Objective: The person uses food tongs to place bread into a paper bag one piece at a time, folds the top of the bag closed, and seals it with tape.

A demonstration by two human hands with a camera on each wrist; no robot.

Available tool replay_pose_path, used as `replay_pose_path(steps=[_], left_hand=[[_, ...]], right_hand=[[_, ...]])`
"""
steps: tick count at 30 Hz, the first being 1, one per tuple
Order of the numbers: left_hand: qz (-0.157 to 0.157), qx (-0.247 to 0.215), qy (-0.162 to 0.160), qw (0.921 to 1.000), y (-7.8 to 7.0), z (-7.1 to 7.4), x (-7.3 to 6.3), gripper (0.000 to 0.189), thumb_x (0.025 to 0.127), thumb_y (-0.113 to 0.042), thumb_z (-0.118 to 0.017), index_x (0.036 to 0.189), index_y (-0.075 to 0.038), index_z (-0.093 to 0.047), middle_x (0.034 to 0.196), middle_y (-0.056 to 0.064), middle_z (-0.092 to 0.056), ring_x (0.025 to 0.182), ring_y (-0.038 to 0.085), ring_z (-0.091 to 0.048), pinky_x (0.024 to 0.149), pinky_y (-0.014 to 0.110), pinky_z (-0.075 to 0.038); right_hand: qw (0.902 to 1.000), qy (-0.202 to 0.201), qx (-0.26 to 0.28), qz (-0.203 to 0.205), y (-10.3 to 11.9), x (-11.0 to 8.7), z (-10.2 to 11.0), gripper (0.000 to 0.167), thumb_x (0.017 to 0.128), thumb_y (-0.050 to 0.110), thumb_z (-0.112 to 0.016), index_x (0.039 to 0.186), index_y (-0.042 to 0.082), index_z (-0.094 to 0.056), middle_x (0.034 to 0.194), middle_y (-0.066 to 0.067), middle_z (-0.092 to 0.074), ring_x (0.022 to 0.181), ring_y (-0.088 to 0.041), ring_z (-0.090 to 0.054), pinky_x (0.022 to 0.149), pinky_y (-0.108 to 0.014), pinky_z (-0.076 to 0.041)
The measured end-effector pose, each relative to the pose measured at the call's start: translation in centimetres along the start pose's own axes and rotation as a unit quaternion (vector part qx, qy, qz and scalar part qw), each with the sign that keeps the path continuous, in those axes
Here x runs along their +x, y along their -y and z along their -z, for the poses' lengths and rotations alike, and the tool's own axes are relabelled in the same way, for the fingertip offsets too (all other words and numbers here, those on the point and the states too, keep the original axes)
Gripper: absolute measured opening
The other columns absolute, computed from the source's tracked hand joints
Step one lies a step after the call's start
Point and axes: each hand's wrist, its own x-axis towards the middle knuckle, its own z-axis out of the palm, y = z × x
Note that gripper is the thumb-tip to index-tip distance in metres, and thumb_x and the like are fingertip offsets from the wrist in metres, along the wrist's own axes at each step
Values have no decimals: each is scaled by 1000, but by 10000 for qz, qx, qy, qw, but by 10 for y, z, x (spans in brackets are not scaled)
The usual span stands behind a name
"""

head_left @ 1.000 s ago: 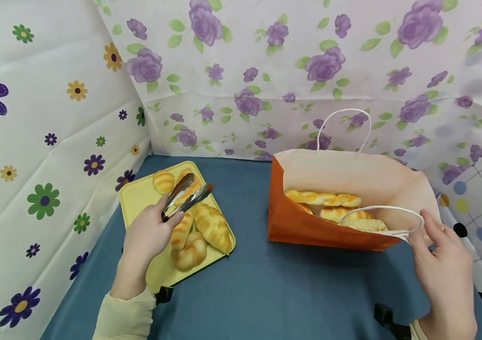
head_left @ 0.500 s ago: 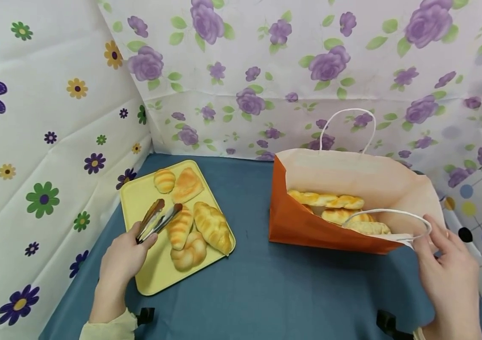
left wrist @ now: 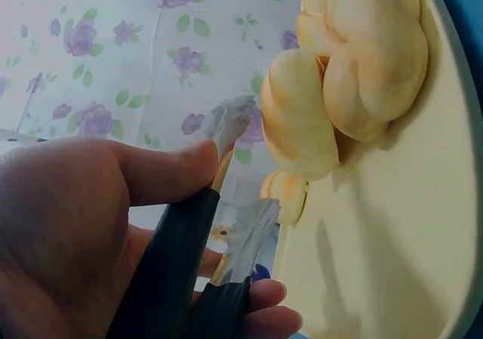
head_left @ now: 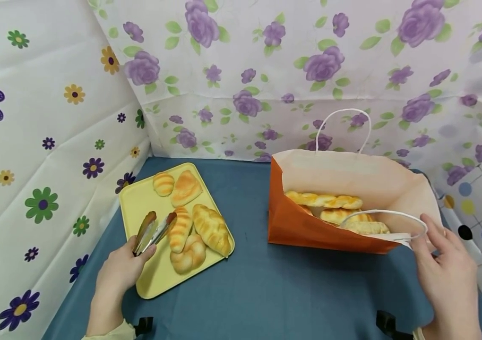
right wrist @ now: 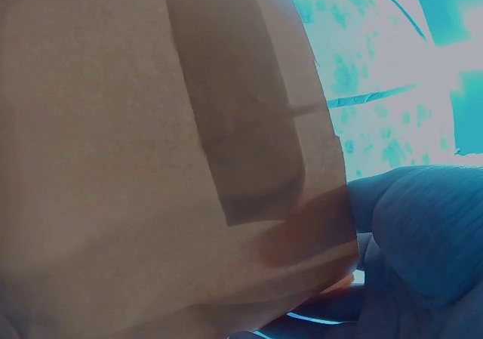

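My left hand [head_left: 115, 274] holds a pair of tongs [head_left: 142, 234] over the left part of a yellow tray [head_left: 151, 284]. The tongs' tips stand apart with no bread between them, one tip close to a striped roll [head_left: 179, 230]. Also on the tray lie a knotted bread [head_left: 188, 256], a braided loaf [head_left: 212, 229], a triangular bread [head_left: 186, 188] and a small round roll [head_left: 163, 184]. At the right, my right hand [head_left: 449, 271] pinches the near rim of an orange paper bag [head_left: 309, 234] by its white handle. Inside it lie a twisted bread [head_left: 323, 200] and other breads.
Blue cloth [head_left: 241, 293] covers the table between tray and bag. A purple-flowered curtain [head_left: 245, 71] hangs close behind the bag, and another flowered sheet [head_left: 54, 165] borders the left side. The bag's back handle [head_left: 343, 110] stands upright.
My left hand and the tongs have drawn back toward the near left, away from the triangular bread, then stayed about there. The right hand keeps its grip at the bag.
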Motion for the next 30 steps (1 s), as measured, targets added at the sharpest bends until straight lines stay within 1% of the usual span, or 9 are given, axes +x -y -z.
replay_pose_path(steps=[3, 7, 10, 14, 19, 21, 24, 27, 30], left_hand=[[-18, 22, -59, 10000, -3, 0, -1, 112, 98, -85, -43, 163, 5, -32, 147, 41, -51, 120, 61, -59, 81, 65, -52], [-100, 40, -145, 9998, -6, 1, -1, 115, 95, -88, -44, 161, 5, -38, 143, 40, -55, 112, 58, -64, 77, 62, -54], [-162, 64, -168, 9997, -8, 2, -1, 111, 94, -88, -46, 155, 5, -47, 133, 37, -63, 96, 48, -70, 67, 54, -53], [-184, 92, -107, 9997, -12, 0, -3, 106, 94, -86, -50, 144, 7, -56, 119, 32, -69, 81, 32, -69, 59, 45, -49], [-187, 80, -46, 9998, -18, -3, -5, 97, 95, -82, -56, 131, 8, -63, 105, 23, -72, 72, 26, -66, 57, 42, -47], [-204, 74, -61, 9997, -21, -4, -7, 96, 95, -81, -57, 128, 8, -64, 103, 22, -73, 71, 26, -66, 56, 42, -47], [-249, 100, -73, 9996, -26, -5, -8, 96, 95, -81, -58, 128, 9, -65, 101, 21, -73, 70, 26, -66, 56, 42, -47], [-258, 59, -25, 9996, -31, -7, -8, 88, 95, -80, -59, 116, 5, -67, 86, 16, -67, 66, 25, -62, 55, 40, -44], [-236, -47, -8, 9997, -36, -10, -8, 76, 96, -78, -60, 100, -2, -64, 73, 11, -56, 61, 25, -57, 54, 38, -41]], right_hand=[[10000, 17, 9, 48, 0, 1, 1, 53, 113, 29, -48, 162, 10, -46, 153, -29, -52, 110, -47, -57, 71, -42, -43], [9999, 115, 77, 89, -1, 2, 2, 54, 113, 30, -47, 163, 11, -45, 153, -30, -51, 109, -48, -57, 73, -48, -46], [9997, 166, 112, 125, -2, 2, 4, 54, 113, 32, -47, 163, 12, -45, 152, -30, -52, 105, -45, -57, 70, -44, -48], [9996, 204, 123, 132, -4, 1, 4, 54, 113, 33, -47, 164, 13, -45, 152, -30, -52, 103, -41, -56, 66, -35, -42], [9992, 374, 130, 28, -6, -1, 4, 56, 114, 35, -44, 166, 14, -40, 157, -31, -46, 109, -47, -57, 76, -54, -48], [9991, 403, 101, 27, -8, -1, 4, 57, 114, 35, -44, 166, 13, -40, 158, -30, -46, 110, -48, -57, 76, -56, -49], [9992, 371, 90, 95, -10, -2, 3, 57, 114, 35, -45, 165, 13, -41, 157, -29, -48, 107, -46, -58, 74, -53, -47], [9993, 317, 107, 172, -11, -3, 3, 56, 114, 35, -45, 165, 13, -42, 156, -28, -49, 106, -44, -58, 73, -50, -44], [9993, 287, 148, 164, -10, -1, 2, 56, 114, 35, -45, 166, 15, -41, 158, -27, -48, 110, -45, -57, 76, -54, -45]])
